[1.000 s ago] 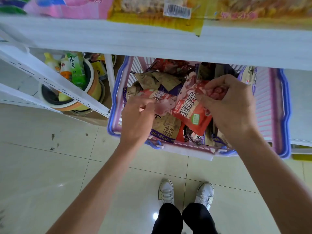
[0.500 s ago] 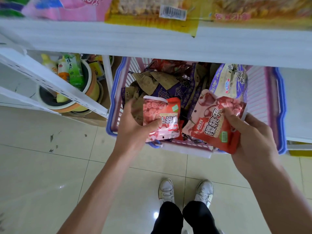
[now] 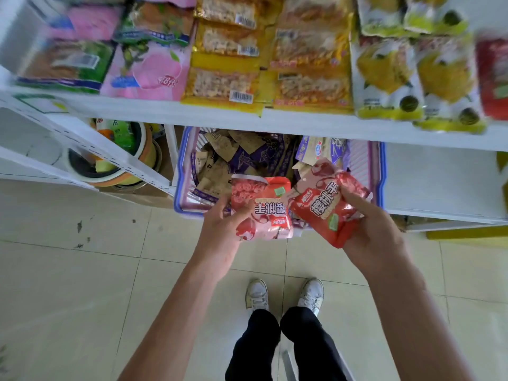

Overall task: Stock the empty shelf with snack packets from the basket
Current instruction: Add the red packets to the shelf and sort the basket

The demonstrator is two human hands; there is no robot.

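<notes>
My left hand (image 3: 222, 232) grips a red and pink snack packet (image 3: 264, 207) by its left side. In my right hand (image 3: 376, 232) is a second red packet (image 3: 327, 207), tilted, touching the first. Both packets are held above the front rim of the purple and blue basket (image 3: 380, 182), which sits on the low shelf and holds several brown and purple packets (image 3: 242, 158). A white shelf (image 3: 275, 119) above carries rows of pink, yellow and white packets, with a red packet (image 3: 494, 78) at its far right.
A bare white lower shelf board (image 3: 439, 182) lies right of the basket. To the left, round tubs with bottles (image 3: 118, 158) stand behind a slanted white shelf bracket (image 3: 82, 144). Tiled floor and my white shoes (image 3: 283, 295) are below.
Both hands lifted a red packet each out of the basket and drew them toward me. The view tilted upward, showing the stocked upper shelf.
</notes>
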